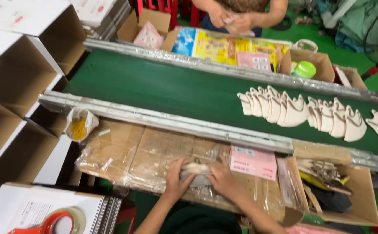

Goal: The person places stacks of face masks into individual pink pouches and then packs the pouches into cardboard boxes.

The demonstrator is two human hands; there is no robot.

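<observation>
**Bundle could slip on the plastic**

The bundle [196, 172] is being squeezed on the plastic-covered bench just below the belt [163, 89]. It's being gripped by the left hand [176, 177] and right hand [223, 180], fingers curled shut round each end. Pieces might get fanned out or dropped, since the wrap looks slick.

Green belt [163, 89]; cream masks [293, 110]; pink packet [253, 161].

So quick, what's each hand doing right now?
Left hand: closed on a pale bundle.
Right hand: closed on the same bundle.
</observation>
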